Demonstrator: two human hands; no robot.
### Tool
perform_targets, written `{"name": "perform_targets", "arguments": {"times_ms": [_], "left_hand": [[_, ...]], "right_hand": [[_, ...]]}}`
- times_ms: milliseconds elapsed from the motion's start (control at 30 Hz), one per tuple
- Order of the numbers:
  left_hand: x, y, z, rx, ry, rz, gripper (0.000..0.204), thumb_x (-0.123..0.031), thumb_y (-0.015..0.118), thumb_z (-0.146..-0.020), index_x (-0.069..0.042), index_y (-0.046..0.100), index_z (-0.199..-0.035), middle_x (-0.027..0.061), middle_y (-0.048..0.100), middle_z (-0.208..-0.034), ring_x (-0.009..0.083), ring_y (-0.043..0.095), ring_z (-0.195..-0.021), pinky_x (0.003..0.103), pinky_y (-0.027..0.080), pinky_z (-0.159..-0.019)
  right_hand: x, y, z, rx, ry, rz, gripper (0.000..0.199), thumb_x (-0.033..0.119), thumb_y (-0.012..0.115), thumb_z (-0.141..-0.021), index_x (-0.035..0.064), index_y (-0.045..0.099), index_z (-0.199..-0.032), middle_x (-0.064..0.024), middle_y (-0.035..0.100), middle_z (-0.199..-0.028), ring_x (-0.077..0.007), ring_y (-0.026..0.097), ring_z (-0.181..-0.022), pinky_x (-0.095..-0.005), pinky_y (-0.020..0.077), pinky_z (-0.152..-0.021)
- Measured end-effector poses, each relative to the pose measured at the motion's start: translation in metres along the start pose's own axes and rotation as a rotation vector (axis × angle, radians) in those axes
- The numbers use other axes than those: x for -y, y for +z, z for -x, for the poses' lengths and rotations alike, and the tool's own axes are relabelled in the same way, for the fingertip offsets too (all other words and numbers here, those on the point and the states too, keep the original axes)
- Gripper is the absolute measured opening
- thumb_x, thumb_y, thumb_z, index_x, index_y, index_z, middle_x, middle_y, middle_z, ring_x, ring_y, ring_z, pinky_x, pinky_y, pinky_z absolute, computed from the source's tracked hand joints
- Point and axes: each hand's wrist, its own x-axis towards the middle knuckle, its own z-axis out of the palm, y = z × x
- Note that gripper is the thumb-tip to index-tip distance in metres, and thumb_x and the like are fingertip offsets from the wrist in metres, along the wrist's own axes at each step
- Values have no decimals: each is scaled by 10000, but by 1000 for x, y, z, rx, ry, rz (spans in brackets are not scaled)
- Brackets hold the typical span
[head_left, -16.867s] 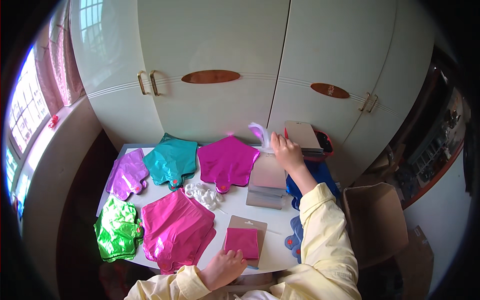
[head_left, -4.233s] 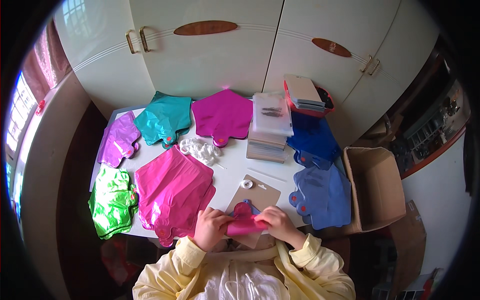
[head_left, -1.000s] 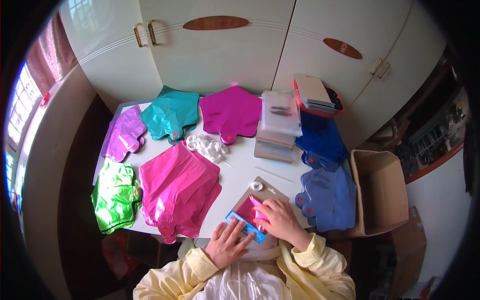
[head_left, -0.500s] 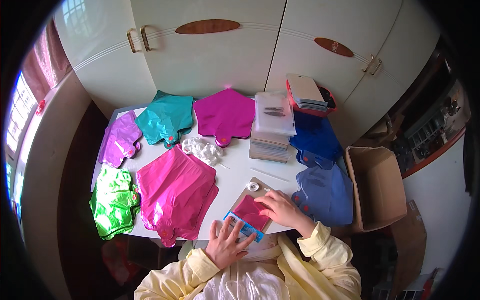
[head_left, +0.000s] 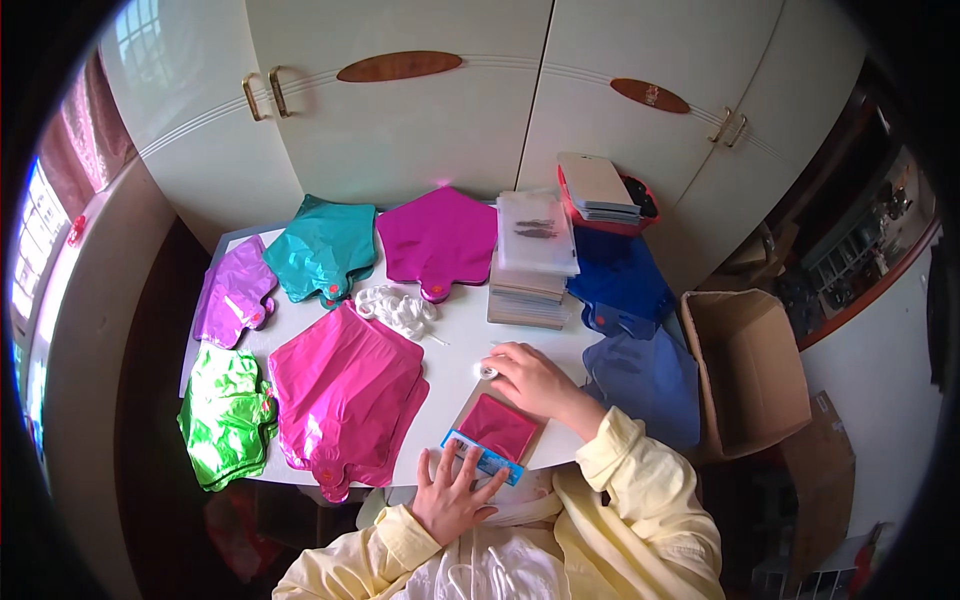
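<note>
A folded pink foil balloon lies flat on a card with a blue strip at the table's near edge. My left hand has its fingers spread, with the tips resting on that strip. Over the card's far end, my right hand pinches a small coil of white ribbon. Part of the coil and the card's upper end are hidden under those fingers.
Left lie foil balloon stacks: pink, green, purple, teal, magenta. White cord sits mid-table. Rightward are stacked cards, blue foil balloons, a red basket and an open cardboard box.
My right hand has moved from the pink foil balloon to the white coil farther up the card. The foil now lies flatter and squarer. My left hand stays on the blue strip.
</note>
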Motion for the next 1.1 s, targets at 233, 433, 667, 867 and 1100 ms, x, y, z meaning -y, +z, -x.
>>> {"name": "perform_targets", "arguments": {"times_ms": [233,433,667,867,1100], "left_hand": [[-1,-2,0,-12,-12,-39,741,-573,712,-687,-411,452,-1362,128,381,-1400,422,301,-1335,687,252,-975],[-1,4,3,-37,-14,-43,743,-565,715,-692,-416,446,-1368,138,374,-1407,431,309,-1332,698,239,-974],[-2,3,3,-45,-18,-9,735,-545,699,-718,-417,420,-1386,128,407,-1405,420,318,-1337,713,268,-946],[1,-2,1,-101,-10,-25,599,-456,668,-772,-412,480,-1339,97,440,-1353,375,377,-1284,603,353,-884],[10,-18,-18,-175,89,-156,445,-240,588,-793,-221,587,-1237,67,530,-1169,271,529,-1081,424,437,-793]], "right_hand": [[-9,2,4,251,89,-43,76,101,607,-846,67,649,-900,-106,632,-909,-312,618,-900,-411,488,-798],[15,-19,20,460,584,-329,215,232,571,-950,44,668,-989,-86,680,-1029,-161,659,-888,-296,503,-789],[-8,7,34,592,754,-1071,305,201,553,-972,-29,562,-1172,-25,654,-1033,-64,596,-916,-237,473,-827],[-4,5,28,659,741,-953,270,212,579,-957,-1,607,-1121,-14,654,-1020,-62,583,-893,-247,468,-802],[17,-4,19,322,385,213,540,494,725,-766,31,589,-1008,-121,576,-948,-304,574,-882,-395,468,-796]]}}
